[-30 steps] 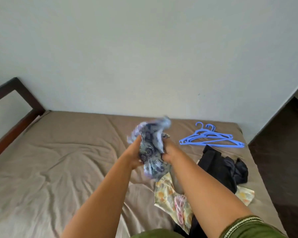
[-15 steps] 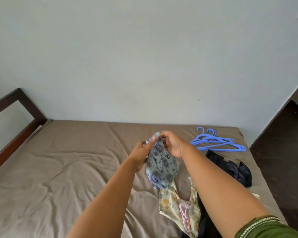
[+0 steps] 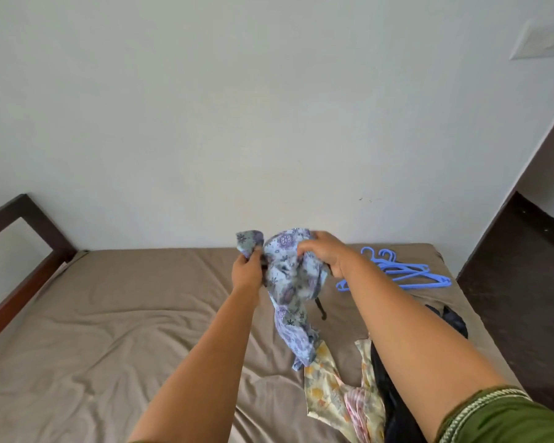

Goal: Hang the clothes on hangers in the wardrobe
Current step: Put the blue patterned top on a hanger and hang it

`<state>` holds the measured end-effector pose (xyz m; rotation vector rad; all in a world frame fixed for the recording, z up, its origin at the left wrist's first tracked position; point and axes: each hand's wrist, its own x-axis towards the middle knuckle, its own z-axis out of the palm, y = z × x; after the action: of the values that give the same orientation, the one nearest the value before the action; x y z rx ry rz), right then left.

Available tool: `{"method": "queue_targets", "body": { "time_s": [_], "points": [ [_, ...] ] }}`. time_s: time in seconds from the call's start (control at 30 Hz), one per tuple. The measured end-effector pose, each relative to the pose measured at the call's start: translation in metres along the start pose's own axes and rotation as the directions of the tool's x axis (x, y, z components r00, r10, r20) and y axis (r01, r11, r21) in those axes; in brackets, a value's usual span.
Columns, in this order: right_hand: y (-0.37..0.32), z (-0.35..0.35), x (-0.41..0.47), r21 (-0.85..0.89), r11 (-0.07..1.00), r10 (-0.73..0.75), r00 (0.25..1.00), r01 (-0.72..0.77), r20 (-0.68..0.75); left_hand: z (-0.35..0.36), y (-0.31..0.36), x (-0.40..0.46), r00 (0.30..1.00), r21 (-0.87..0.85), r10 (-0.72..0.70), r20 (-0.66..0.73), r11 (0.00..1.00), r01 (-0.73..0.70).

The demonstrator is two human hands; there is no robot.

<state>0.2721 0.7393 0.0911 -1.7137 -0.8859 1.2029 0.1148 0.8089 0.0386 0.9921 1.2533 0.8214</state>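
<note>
- Head view: both hands hold a blue floral garment [image 3: 291, 276] up above the bed [image 3: 109, 314], over its middle and toward the far edge.
- The left hand [image 3: 247, 271] grips one bunched corner of the garment, its fingers curled round the cloth, and a fold sticks up above the knuckles.
- The right hand [image 3: 325, 254] pinches the top of the garment from above, fingers bent down into the fabric.
- The rest of the garment hangs crumpled between the two forearms; its lower end trails down to just above a yellow patterned cloth [image 3: 336, 388].
- The yellow patterned cloth lies on the bed near its right edge, partly under the right forearm, touching a heap of black clothes [image 3: 451, 318].
- A bundle of blue hangers [image 3: 406, 271] lies flat at the far right corner of the bed, just beyond the black clothes and apart from both hands.
- A dark wooden bed frame [image 3: 23, 251] runs along the left edge.
- A green sleeve [image 3: 506, 417] shows on the right arm.
</note>
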Motion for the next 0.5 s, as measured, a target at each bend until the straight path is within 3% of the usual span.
{"method": "queue_targets", "body": {
  "time_s": [0.03, 0.07, 0.1, 0.13, 0.17, 0.23, 0.3, 0.33, 0.37, 0.43, 0.5],
  "points": [
    [-0.014, 0.001, -0.001, -0.044, 0.997, -0.063, 0.997, 0.061, -0.045, -0.004, 0.001, 0.004, 0.996, 0.146, -0.014, -0.089, 0.989, 0.027],
    [-0.028, 0.002, -0.001, -0.169, 0.979, -0.128, 0.989, 0.115, -0.068, -0.008, 0.002, 0.008, 0.984, 0.394, -0.02, -0.178, 0.915, 0.09],
    [-0.042, 0.003, -0.002, -0.357, 0.922, -0.187, 0.98, 0.152, -0.064, -0.014, 0.004, 0.01, 0.969, 0.64, -0.026, -0.245, 0.746, 0.182],
    [-0.055, 0.006, -0.003, -0.562, 0.808, -0.231, 0.973, 0.177, -0.025, -0.02, 0.007, 0.012, 0.968, 0.782, 0.007, -0.25, 0.591, 0.198],
    [-0.07, 0.009, -0.006, -0.737, 0.644, -0.262, 0.964, 0.205, 0.039, -0.023, 0.012, 0.011, 0.981, 0.839, 0.068, -0.18, 0.531, 0.117],
    [-0.098, 0.017, -0.013, -0.902, 0.347, -0.317, 0.937, 0.258, 0.146, -0.023, 0.023, 0.016, 0.959, 0.818, 0.26, 0.113, 0.523, -0.239],
    [-0.125, 0.024, -0.018, -0.944, 0.193, -0.373, 0.91, 0.269, 0.183, -0.017, 0.04, 0.015, 0.813, 0.68, 0.422, 0.402, 0.457, -0.573],
    [-0.138, 0.026, -0.021, -0.95, 0.156, -0.41, 0.893, 0.272, 0.188, -0.014, 0.047, 0.016, 0.754, 0.584, 0.478, 0.451, 0.481, -0.654],
    [-0.149, 0.026, -0.023, -0.949, 0.144, -0.453, 0.872, 0.279, 0.188, -0.011, 0.055, 0.013, 0.727, 0.489, 0.522, 0.446, 0.539, -0.686],
    [-0.169, 0.021, -0.026, -0.937, 0.16, -0.554, 0.813, 0.312, 0.176, -0.008, 0.066, 0.013, 0.746, 0.355, 0.544, 0.384, 0.659, -0.663],
    [-0.187, 0.014, -0.032, -0.902, 0.212, -0.657, 0.738, 0.375, 0.153, -0.011, 0.07, 0.016, 0.785, 0.366, 0.49, 0.378, 0.7, -0.613]
  ]
}}
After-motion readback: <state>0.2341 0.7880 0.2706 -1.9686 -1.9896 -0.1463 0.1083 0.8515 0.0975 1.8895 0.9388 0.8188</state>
